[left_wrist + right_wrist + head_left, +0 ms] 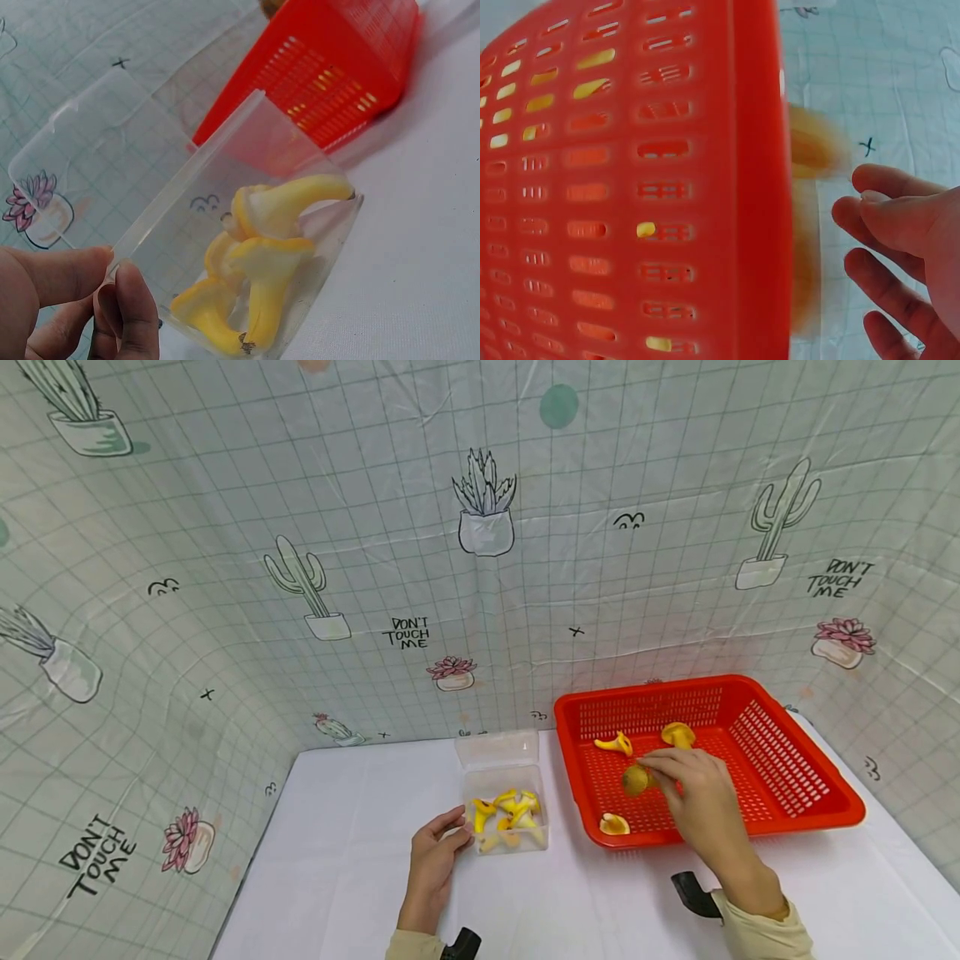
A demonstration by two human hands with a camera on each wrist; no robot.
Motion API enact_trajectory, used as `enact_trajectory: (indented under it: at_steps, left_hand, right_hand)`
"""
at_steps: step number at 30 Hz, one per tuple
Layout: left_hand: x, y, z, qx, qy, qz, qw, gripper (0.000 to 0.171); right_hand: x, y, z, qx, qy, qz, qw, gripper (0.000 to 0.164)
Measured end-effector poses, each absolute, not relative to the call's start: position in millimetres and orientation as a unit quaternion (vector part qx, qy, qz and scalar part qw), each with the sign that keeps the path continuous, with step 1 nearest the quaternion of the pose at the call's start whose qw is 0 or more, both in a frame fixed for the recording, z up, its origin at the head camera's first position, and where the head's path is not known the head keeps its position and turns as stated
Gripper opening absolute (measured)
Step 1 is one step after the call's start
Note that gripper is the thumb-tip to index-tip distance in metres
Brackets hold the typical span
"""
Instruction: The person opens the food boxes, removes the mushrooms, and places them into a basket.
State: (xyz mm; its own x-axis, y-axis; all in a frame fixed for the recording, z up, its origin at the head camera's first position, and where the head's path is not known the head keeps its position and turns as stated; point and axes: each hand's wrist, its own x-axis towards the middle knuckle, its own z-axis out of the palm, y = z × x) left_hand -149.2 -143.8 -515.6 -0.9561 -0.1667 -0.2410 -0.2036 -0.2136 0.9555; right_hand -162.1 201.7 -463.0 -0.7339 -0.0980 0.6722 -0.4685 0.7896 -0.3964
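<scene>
My left hand [435, 856] pinches the near left edge of a clear plastic box [187, 161] between thumb and fingers. The box's lid [498, 748] is flipped back, and several yellow mushrooms [510, 814] with pale stems lie inside. Over the red basket [795, 827] is my right hand [701, 797], fingers loosely bent. A brownish-yellow mushroom [636, 780] appears just below its fingertips in the head view. In the right wrist view this mushroom [815, 142] is blurred, and a gap shows between it and the fingers [885, 225].
Inside the basket lie a small yellow mushroom [617, 743], a larger one with a broad cap [678, 735] and a pale-faced piece [614, 824]. The basket stands right of the box on a white table [330, 827]. A patterned sheet [375, 527] hangs behind.
</scene>
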Motion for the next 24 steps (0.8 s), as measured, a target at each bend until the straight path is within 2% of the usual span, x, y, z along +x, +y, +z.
enact_trajectory:
  at_steps: [10, 24]
  left_hand:
    - [-149, -143, -516, -0.149, 0.631, 0.761, 0.01, 0.043]
    - [-147, -142, -513, -0.152, 0.63, 0.761, 0.011, 0.043]
  right_hand:
    - [-161, 198, -461, 0.158, -0.893, 0.285, 0.311, 0.031]
    - [-162, 146, -468, 0.242, -0.884, 0.279, 0.285, 0.032]
